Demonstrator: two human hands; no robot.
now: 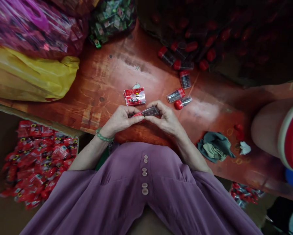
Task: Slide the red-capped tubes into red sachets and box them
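Note:
Both my hands meet over the near edge of a red-brown wooden table [104,81]. My left hand [120,119] and my right hand [164,117] pinch the two ends of a small clear tube with a red cap [147,112], held level between them. Just beyond my fingers lies a red printed packet [134,96]. A green bead bracelet [102,137] circles my left wrist.
Several loose red-capped tubes [179,96] lie at the right, more in a dark bag [197,42] behind. A box of red packets [38,160] sits low left. Yellow [34,75] and pink [34,26] bags lie back left. A crumpled cloth [213,150] rests right, beside another person's arm [269,127].

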